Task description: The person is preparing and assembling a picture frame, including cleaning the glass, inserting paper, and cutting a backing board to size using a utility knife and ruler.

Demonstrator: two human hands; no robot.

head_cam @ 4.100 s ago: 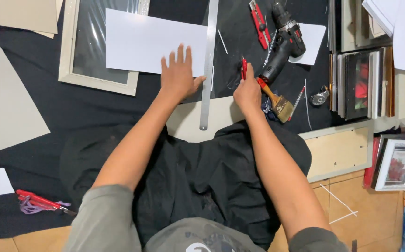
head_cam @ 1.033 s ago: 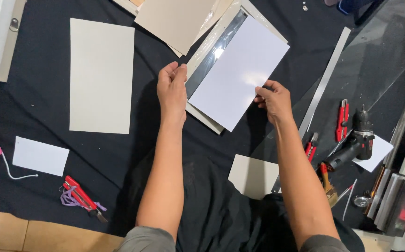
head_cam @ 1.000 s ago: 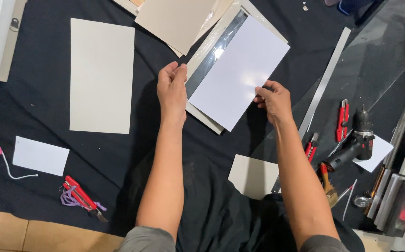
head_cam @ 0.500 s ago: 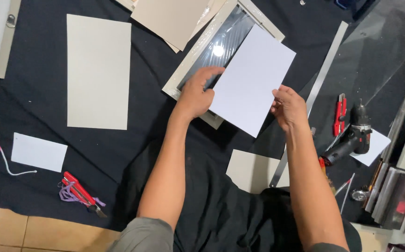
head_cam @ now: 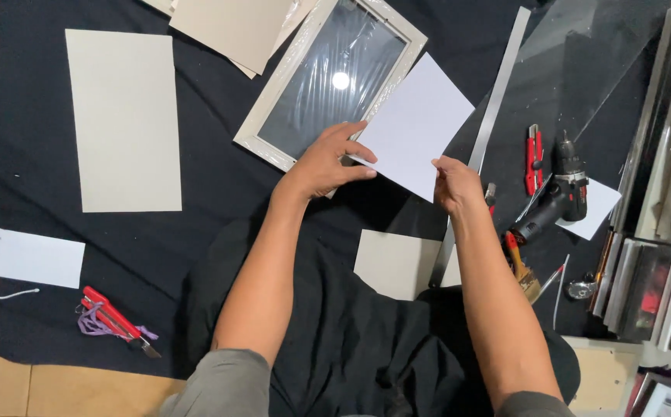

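Observation:
I hold a white rectangular sheet [head_cam: 419,123] with both hands above a black cloth [head_cam: 212,201]. My left hand [head_cam: 327,158] pinches its lower left corner, fingers over the edge of a pale picture frame [head_cam: 273,108] with a glossy dark pane. My right hand [head_cam: 455,184] grips the sheet's lower right edge. The sheet is tilted and lies to the right of the frame, overlapping only the frame's right edge. A long metal ruler [head_cam: 486,131] runs diagonally just right of my right hand.
A large beige board [head_cam: 123,120] lies left, more boards [head_cam: 235,27] at the top. A red cutter [head_cam: 534,158], a cordless drill [head_cam: 555,197] and a brush [head_cam: 521,266] sit right. Red pliers [head_cam: 111,320] and a small white card [head_cam: 38,257] lie lower left. Stacked frames [head_cam: 652,286] stand far right.
The white sheet has been drawn off the frame toward the right, uncovering the glossy pane. My left hand now holds the sheet's corner over the frame's lower edge.

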